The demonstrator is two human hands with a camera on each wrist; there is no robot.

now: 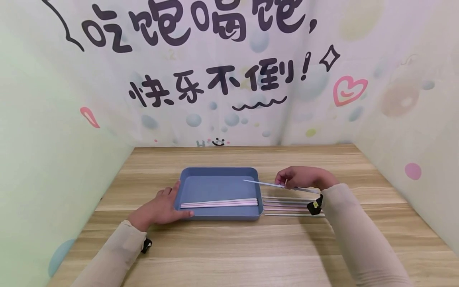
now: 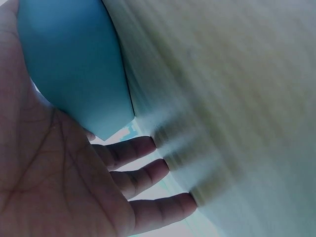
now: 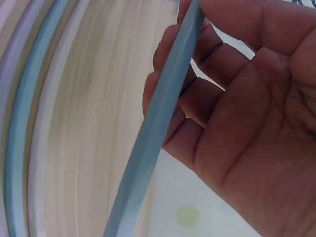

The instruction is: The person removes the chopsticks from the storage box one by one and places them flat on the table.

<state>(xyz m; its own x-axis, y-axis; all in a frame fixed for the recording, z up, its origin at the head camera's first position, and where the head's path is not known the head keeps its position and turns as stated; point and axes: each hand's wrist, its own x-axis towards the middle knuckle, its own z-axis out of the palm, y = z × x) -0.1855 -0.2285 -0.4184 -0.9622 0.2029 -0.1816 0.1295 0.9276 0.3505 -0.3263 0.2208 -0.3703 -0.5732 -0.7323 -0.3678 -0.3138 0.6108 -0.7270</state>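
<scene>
A blue rectangular tray (image 1: 218, 184) lies on the table with a few pale chopsticks (image 1: 219, 203) along its front side. My left hand (image 1: 160, 208) rests at the tray's left front corner, thumb over the front rim and fingers spread along the left side. In the left wrist view, three straight fingers (image 2: 143, 173) reach down to the tabletop beside the tray's blue wall (image 2: 74, 64). Above the table, right of the tray, my right hand (image 1: 299, 177) pinches a light blue chopstick (image 3: 153, 123). Its thin end (image 1: 252, 181) reaches over the tray's right rim.
Several chopsticks (image 1: 287, 209) in pale colours lie side by side on the wooden table (image 1: 229, 251), right of the tray and below the right hand. Behind the table stands a printed backdrop (image 1: 215, 119), with pale walls at left and right.
</scene>
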